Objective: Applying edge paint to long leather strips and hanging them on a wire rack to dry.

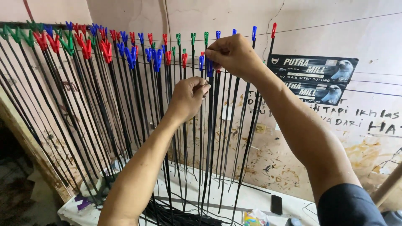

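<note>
Head view
Landmark: a taut wire point(293, 29) strung across the wall, carrying a row of coloured clothes pegs point(106, 48) in red, blue and green.
Hanging stock: long thin black strips point(121, 109) hang below the wire, one clamped in each peg, fanning down towards the table point(251, 196).
Right hand point(232, 54): raised just below the wire, fingers closed in a pinch on a blue peg point(209, 67) at the top end of one black strip point(209, 138).
Left hand point(188, 96): lower than the right hand, below the wire, closed in a loose fist with fingertips pinched on the same black strip, just under the blue peg.
Held strip: hangs near vertical from the blue peg, among the pegs right of the row's middle; its lower end reaches the table.
Bundle: a heap of loose black strips point(176, 217) lies on the table directly below the wire.
Phone: a dark phone point(276, 204) lies flat on the table, below the wire's right part.
Signs: two dark printed signs point(314, 77) are fixed to the wall below the wire, right of the right hand.
Second wire: a lower wire point(372, 83) crosses the signs.
</note>
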